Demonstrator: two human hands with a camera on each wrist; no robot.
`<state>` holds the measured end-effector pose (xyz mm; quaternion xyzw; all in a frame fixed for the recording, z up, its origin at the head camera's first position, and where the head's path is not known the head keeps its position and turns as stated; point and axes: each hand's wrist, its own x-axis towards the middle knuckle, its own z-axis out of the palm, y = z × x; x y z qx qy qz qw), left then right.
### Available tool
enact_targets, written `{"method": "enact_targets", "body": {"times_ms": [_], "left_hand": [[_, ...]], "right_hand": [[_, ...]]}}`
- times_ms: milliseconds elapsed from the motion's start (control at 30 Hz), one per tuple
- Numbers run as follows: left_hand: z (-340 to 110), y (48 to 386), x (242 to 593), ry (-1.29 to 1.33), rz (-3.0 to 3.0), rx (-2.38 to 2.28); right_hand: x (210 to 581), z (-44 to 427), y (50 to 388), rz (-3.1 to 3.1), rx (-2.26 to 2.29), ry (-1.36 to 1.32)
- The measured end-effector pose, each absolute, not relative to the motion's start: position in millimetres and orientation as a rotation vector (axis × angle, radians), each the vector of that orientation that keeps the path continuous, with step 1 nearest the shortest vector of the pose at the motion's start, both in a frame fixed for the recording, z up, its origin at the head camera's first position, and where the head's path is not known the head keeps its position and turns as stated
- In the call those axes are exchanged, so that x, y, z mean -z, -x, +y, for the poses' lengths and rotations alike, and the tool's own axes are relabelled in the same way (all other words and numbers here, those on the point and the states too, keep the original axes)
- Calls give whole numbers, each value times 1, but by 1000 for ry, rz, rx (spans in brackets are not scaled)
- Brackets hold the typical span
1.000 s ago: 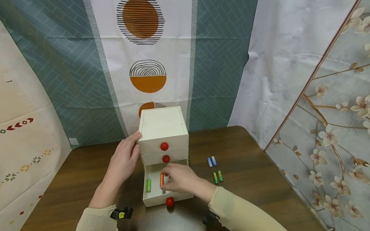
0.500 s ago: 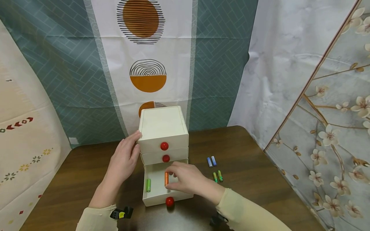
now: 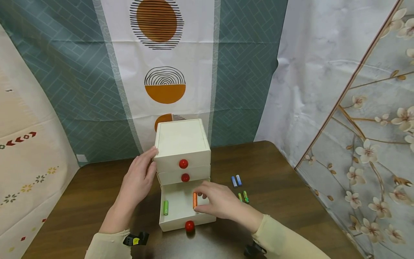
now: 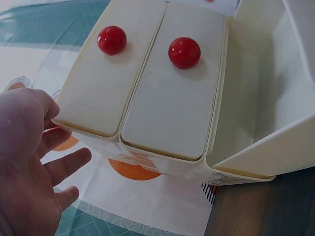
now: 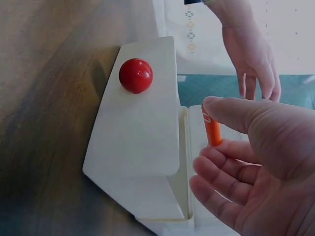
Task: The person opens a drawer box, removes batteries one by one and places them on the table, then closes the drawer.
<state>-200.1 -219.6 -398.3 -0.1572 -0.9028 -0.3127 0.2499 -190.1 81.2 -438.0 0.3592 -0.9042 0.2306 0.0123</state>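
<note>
A white cabinet (image 3: 182,138) with red knobs stands on the table, its two upper drawers pushed in. The bottom drawer (image 3: 179,223) is pulled out. My right hand (image 3: 218,201) is over the right part of that drawer and pinches an orange battery (image 3: 194,200) by its ends, between thumb and fingertip. In the right wrist view the orange battery (image 5: 212,129) shows in the pinch, the other fingers loosely bent. One green battery (image 3: 166,207) lies at the drawer's left side. My left hand (image 3: 139,178) rests against the cabinet's upper left edge, fingers spread in the left wrist view.
Two blue-and-white batteries (image 3: 236,181) lie on the brown table (image 3: 275,216) right of the cabinet. Two green-and-yellow batteries (image 3: 244,197) lie nearer, partly behind my right wrist. A patterned cloth (image 3: 165,57) hangs behind the table.
My right hand has moved to the right across the bottom drawer, carrying the orange battery away from the green one. My left hand has stayed on the cabinet.
</note>
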Motion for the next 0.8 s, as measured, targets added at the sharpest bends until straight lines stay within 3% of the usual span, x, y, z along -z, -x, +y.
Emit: {"method": "enact_targets", "body": {"times_ms": [800], "left_hand": [[-219,200,397,422,-2466,856]], "right_hand": [[443,122,176,-2804,-769,-1047]]}}
